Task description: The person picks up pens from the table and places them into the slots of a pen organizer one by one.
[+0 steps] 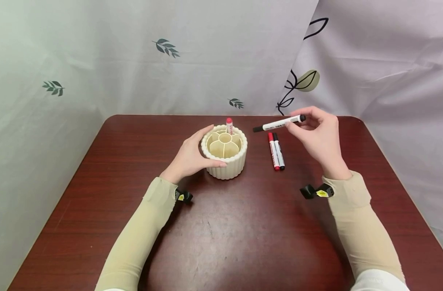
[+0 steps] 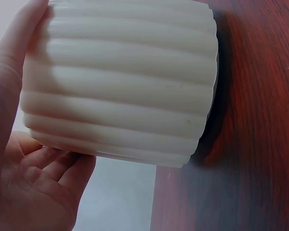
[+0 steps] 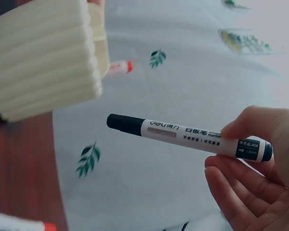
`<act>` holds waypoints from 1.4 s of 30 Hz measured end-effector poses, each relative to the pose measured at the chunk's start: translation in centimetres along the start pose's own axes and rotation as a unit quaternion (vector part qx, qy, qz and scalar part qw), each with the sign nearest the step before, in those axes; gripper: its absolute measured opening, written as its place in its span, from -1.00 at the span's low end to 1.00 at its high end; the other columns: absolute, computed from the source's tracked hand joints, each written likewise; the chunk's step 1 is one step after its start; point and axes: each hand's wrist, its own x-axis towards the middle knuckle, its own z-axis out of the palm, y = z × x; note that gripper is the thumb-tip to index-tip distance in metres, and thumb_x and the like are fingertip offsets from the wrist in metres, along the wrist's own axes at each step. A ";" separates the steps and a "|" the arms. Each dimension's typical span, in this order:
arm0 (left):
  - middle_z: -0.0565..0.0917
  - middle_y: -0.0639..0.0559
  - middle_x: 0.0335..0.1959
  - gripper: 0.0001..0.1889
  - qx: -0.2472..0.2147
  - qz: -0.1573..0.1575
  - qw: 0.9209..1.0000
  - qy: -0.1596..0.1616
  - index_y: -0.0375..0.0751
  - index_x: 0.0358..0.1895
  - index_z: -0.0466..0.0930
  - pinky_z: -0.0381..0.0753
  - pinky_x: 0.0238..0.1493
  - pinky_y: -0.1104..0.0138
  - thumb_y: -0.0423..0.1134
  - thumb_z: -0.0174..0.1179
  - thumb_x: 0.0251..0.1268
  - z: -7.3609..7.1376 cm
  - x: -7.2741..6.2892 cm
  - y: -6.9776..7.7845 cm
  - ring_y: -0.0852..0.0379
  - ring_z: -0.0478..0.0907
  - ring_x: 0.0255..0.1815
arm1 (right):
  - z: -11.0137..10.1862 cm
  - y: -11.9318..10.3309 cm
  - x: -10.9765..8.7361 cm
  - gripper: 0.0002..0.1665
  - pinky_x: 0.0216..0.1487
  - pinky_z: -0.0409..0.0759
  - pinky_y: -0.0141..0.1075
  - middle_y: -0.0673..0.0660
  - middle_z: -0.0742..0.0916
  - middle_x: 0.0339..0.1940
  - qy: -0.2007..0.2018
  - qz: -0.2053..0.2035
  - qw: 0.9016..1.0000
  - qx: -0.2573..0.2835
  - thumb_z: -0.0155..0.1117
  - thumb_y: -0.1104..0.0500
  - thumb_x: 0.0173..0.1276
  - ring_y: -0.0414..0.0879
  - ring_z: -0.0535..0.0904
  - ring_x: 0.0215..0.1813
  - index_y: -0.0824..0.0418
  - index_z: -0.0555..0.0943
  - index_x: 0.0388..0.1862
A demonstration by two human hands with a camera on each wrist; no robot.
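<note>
A round cream pen holder (image 1: 226, 167) with fluted sides and several compartments stands on the table. My left hand (image 1: 192, 155) grips it from the left, thumb along the near side and fingers round the far side. One red-capped marker (image 1: 229, 126) stands upright in a back compartment. To the right, my right hand (image 1: 317, 135) pinches a black whiteboard marker (image 3: 183, 136) near its rear end, above the table. Its black cap points left toward the holder. Below it, a red marker (image 1: 273, 151) and another black marker (image 1: 278, 151) lie side by side on the table.
The dark red wooden table (image 1: 221, 234) has rounded back corners. A pale curtain (image 1: 206, 60) with leaf prints hangs behind it and along its sides. Each sleeve carries a small black wrist camera, one at the left cuff and one at the right.
</note>
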 end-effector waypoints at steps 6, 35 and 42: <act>0.42 0.27 0.42 0.25 0.000 0.001 1.000 -0.002 0.04 0.57 0.25 0.37 0.34 0.20 0.29 0.67 -0.35 0.0 -0.1 0.0 0.28 0.36 0.35 | 1.2 -2.0 0.6 -0.74 -0.18 0.65 -0.42 0.07 0.75 -0.26 -0.004 -0.031 0.998 0.051 0.50 0.37 0.20 -0.12 0.66 -0.33 0.35 0.76 -0.10; 0.42 0.23 0.42 0.25 0.006 0.010 1.000 -0.003 0.02 0.57 0.24 0.40 0.32 0.20 0.28 0.67 -0.33 0.2 0.1 -0.1 0.25 0.39 0.33 | 7.7 -0.7 1.2 -0.77 -0.25 0.69 -0.29 0.05 0.76 -0.34 -0.169 -0.049 0.984 -0.022 0.48 0.29 0.19 -0.14 0.69 -0.36 0.15 0.75 -0.15; 0.41 0.22 0.43 0.26 0.003 0.008 1.000 -0.003 0.02 0.57 0.24 0.40 0.32 0.18 0.29 0.67 -0.34 0.2 0.2 0.2 0.24 0.39 0.33 | 8.5 0.4 1.2 -0.77 -0.30 0.66 -0.27 0.02 0.75 -0.44 -0.190 -0.055 0.977 -0.078 0.52 0.22 0.16 -0.17 0.67 -0.42 0.16 0.74 -0.18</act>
